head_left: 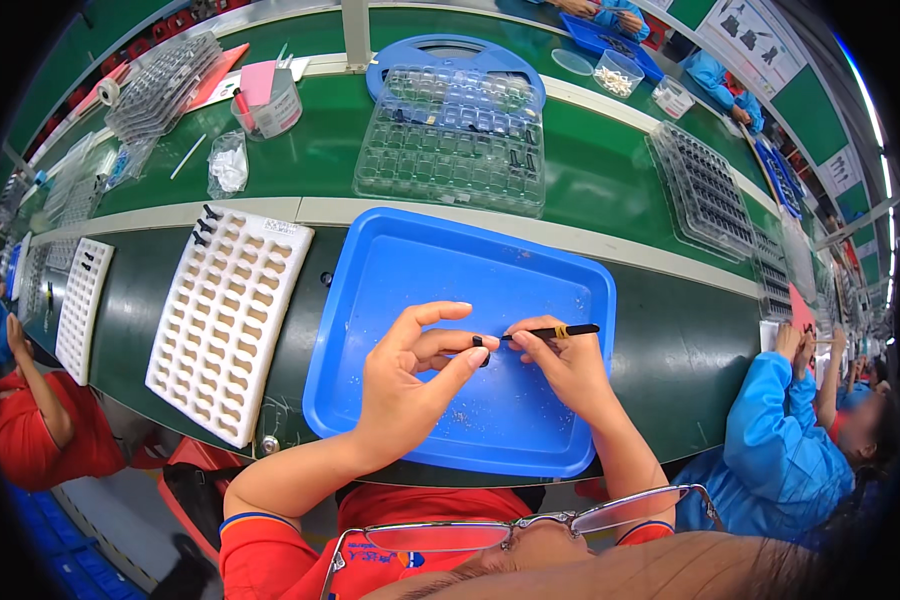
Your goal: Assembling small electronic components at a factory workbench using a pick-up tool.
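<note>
My left hand point(405, 385) is over the blue tray point(390, 270), pinching a small black part point(483, 343) between thumb and fingers, with the index finger raised above it. In my right hand point(575, 375) is a slim black pen-shaped tool point(580, 330) with a yellowish band. Its thin tip points left and comes close to the black part; I cannot tell if they touch. Small pale crumbs are scattered on the tray's floor.
Left of the tray lies a white foam tray point(295, 240) with hollows and a few black parts at its top corner. Beyond the ledge stand clear blister trays point(450, 160) and a tub point(275, 105). Co-workers sit on both sides, one in a blue sleeve point(770, 420) at right.
</note>
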`<state>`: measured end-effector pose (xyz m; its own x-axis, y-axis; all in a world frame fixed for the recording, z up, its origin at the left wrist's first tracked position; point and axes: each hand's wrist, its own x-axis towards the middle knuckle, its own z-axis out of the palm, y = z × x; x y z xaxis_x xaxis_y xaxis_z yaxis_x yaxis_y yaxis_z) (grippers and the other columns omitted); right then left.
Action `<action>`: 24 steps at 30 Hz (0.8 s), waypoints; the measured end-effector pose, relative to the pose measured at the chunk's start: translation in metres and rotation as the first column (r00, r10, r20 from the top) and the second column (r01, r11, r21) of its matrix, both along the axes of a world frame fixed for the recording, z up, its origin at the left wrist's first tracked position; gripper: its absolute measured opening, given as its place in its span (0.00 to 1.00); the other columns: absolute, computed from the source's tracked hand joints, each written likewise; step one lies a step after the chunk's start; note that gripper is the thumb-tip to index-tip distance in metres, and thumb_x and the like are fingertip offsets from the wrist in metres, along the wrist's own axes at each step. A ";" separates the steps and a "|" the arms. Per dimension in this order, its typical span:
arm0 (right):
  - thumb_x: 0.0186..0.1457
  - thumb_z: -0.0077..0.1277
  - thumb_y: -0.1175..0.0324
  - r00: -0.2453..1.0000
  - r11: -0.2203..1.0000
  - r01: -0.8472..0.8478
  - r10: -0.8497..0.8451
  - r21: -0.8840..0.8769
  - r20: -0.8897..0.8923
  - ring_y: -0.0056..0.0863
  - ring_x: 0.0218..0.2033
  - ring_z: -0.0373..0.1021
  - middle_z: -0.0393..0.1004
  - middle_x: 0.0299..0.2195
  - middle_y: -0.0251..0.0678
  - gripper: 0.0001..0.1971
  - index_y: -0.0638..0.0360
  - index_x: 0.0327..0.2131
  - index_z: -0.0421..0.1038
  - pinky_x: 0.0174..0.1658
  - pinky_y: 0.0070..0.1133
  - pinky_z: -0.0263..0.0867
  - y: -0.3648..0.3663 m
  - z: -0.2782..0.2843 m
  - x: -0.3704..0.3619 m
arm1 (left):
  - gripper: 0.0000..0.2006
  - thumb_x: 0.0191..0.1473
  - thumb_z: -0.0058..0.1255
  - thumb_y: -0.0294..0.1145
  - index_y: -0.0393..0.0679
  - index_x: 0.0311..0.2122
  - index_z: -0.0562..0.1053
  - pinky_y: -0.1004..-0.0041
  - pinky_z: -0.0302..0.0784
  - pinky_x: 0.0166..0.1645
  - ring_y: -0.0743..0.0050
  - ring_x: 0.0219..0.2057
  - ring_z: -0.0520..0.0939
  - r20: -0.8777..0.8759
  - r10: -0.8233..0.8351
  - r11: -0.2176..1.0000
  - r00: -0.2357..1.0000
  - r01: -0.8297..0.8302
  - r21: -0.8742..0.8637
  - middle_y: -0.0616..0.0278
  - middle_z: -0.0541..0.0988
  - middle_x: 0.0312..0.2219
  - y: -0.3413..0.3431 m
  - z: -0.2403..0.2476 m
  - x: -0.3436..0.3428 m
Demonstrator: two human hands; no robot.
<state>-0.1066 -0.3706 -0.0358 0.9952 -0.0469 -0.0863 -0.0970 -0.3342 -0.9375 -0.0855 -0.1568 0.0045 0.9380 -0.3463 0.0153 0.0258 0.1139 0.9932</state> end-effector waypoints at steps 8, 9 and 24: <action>0.57 0.55 0.68 0.997 0.977 -0.029 0.044 -0.212 0.067 0.25 0.23 0.73 0.77 0.24 0.42 0.09 0.63 0.38 0.77 0.29 0.22 0.67 0.003 0.011 0.008 | 0.19 0.55 0.54 0.21 0.36 0.51 0.64 0.77 0.80 0.41 0.75 0.37 0.82 0.007 -0.002 1.000 1.000 0.002 -0.012 0.52 0.82 0.37 0.000 0.000 0.002; 0.56 0.55 0.67 0.995 0.964 -0.040 0.063 -0.261 0.080 0.28 0.22 0.73 0.76 0.22 0.43 0.09 0.62 0.37 0.77 0.27 0.23 0.66 0.003 0.010 0.009 | 0.19 0.55 0.54 0.21 0.36 0.51 0.64 0.77 0.80 0.41 0.75 0.37 0.82 0.008 0.000 1.000 1.000 0.000 -0.020 0.51 0.82 0.37 0.000 0.000 0.002; 0.56 0.54 0.69 0.958 0.865 -0.121 0.231 -0.487 0.173 0.37 0.20 0.72 0.74 0.19 0.42 0.06 0.58 0.35 0.77 0.26 0.26 0.66 0.007 0.025 0.014 | 0.18 0.55 0.54 0.20 0.36 0.51 0.65 0.76 0.80 0.43 0.74 0.38 0.82 0.019 0.000 1.000 1.000 0.000 -0.024 0.51 0.82 0.37 -0.001 -0.001 0.002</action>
<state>-0.0931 -0.3640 -0.0112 0.9812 0.1506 0.1210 0.1929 -0.7288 -0.6570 -0.0840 -0.1578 0.0031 0.9374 -0.3459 0.0411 0.0072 0.1372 0.9905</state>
